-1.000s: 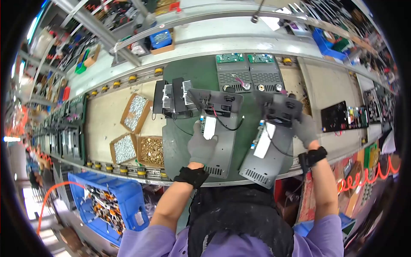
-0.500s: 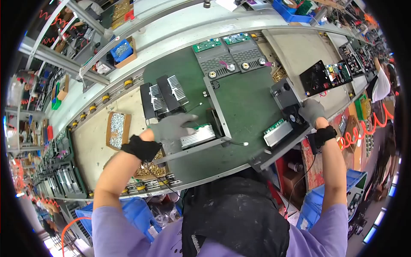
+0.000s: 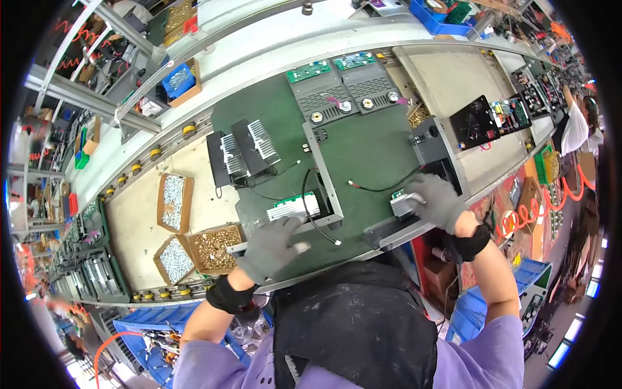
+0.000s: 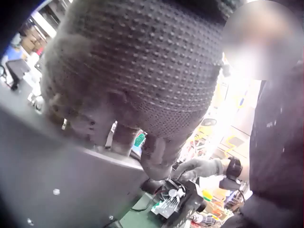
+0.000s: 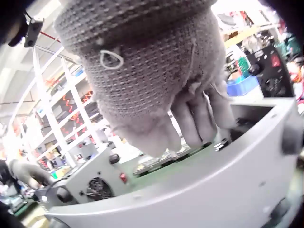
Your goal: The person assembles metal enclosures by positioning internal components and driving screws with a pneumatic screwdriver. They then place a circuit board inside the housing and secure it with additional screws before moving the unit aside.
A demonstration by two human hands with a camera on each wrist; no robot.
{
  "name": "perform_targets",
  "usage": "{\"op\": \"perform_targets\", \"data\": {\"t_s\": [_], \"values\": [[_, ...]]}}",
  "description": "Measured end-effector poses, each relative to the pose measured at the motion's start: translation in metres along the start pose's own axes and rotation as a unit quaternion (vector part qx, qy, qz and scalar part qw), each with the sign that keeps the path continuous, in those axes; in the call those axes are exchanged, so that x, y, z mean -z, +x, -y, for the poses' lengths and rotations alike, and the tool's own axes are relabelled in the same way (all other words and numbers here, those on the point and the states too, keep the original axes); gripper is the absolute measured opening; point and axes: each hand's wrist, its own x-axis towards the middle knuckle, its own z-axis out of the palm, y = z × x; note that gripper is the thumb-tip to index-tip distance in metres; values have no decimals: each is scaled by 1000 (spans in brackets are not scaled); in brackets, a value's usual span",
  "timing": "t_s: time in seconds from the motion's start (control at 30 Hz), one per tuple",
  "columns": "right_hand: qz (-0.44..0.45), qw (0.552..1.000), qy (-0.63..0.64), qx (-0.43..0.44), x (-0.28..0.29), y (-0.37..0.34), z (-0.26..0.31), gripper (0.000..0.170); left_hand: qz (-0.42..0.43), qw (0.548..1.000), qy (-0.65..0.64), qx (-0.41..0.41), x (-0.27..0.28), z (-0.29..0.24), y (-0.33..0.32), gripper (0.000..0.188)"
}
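Both hands wear grey gloves. My left hand (image 3: 271, 249) grips the near edge of an angled grey metal housing (image 3: 324, 178), its fingers (image 4: 156, 156) bent over the edge in the left wrist view. Just beyond that hand is a finned heat sink (image 3: 295, 206) on a green board inside the housing. My right hand (image 3: 435, 201) is over the second metal housing (image 3: 439, 139), fingers (image 5: 194, 128) reaching down behind its grey wall in the right wrist view. Those fingers overlap that housing's heat sink (image 3: 400, 205). A black cable (image 3: 385, 189) with a small connector lies between the housings.
Two vented panels with green boards (image 3: 353, 60) lie at the back of the green mat (image 3: 376, 146). Two black parts with heat sinks (image 3: 262, 139) are at its left. Boxes of screws (image 3: 173, 201) and brass pieces (image 3: 217, 249) sit further left. An open black unit (image 3: 476, 122) lies right.
Both panels were first lying flat, then turned up on edge. My left hand has come back toward the near edge of its housing; my right hand has moved left over the heat sink.
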Motion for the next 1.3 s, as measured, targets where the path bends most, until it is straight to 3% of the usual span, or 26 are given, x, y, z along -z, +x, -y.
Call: {"op": "perform_targets", "data": {"t_s": [0.03, 0.17, 0.2, 0.27, 0.33, 0.4, 0.47, 0.53, 0.57, 0.6, 0.67, 0.8, 0.87, 0.93, 1.0, 1.07, 1.13, 1.2, 1.23, 1.3], "values": [[57, 995, 77, 27, -1, 15, 12, 16, 9, 1000, 6, 24, 0, -3, 3, 52], [41, 994, 52, 83, 13, 66, 52, 15, -81, 985, -151, 4, -3, 10, 12, 37], [42, 993, 51, 94, 16, 77, 55, 15, -89, 985, -150, 11, 0, 10, 16, 37], [-10, 994, 16, 104, 21, 94, 62, 16, -148, 984, 1, -94, 8, 8, 29, 34], [-13, 990, 32, 137, 20, 102, 66, 16, -108, 989, 45, -90, 17, 3, 35, 36], [-17, 984, 46, 169, 20, 109, 70, 17, 8, 970, 150, -190, 21, 3, 42, 36], [-33, 981, 84, 169, 23, 116, 71, 19, 28, 970, 151, -189, 31, 17, 54, 37], [-48, 982, 106, 151, 26, 120, 59, 19, -162, 946, -98, -264, 48, 44, 85, 39], [-60, 981, 128, 130, 28, 120, 53, 20, -181, 976, -82, -85, 66, 49, 91, 40], [-62, 982, 128, 124, 29, 118, 49, 20, -193, 975, -62, 95, 94, 43, 94, 41], [-30, 991, 118, 51, 34, 113, 36, 30, -287, 946, 15, 146, 109, 66, 103, 42], [-36, 999, 22, 20, 28, 94, -12, 27, -276, 960, -15, 51, 101, 29, 97, 40], [-127, 987, -93, -19, 43, 77, -28, 31, -253, 967, -7, 4, 90, 5, 111, 39], [-163, 978, -110, -66, 43, 52, -54, 37, -218, 973, -81, 7, 86, -25, 138, 39], [-192, 956, -38, -218, 25, 19, -83, 44, -179, 969, -169, 4, 75, -61, 180, 40], [-196, 952, 20, -234, 7, -8, -97, 48, -121, 972, -199, 19, 57, -95, 234, 42], [-54, 932, 218, -283, -5, -27, -105, 48, -70, 980, -183, 27, 45, -115, 281, 45], [-62, 925, 250, -278, -6, -33, -105, 49, -18, 991, 84, 102, 12, -109, 332, 53], [-83, 934, 202, -284, -28, -44, -120, 48, -38, 984, 139, 108, -7, -94, 352, 58], [-79, 920, 225, -311, -2, -34, -99, 43, -65, 962, 244, 104, -34, -60, 377, 65]]}}
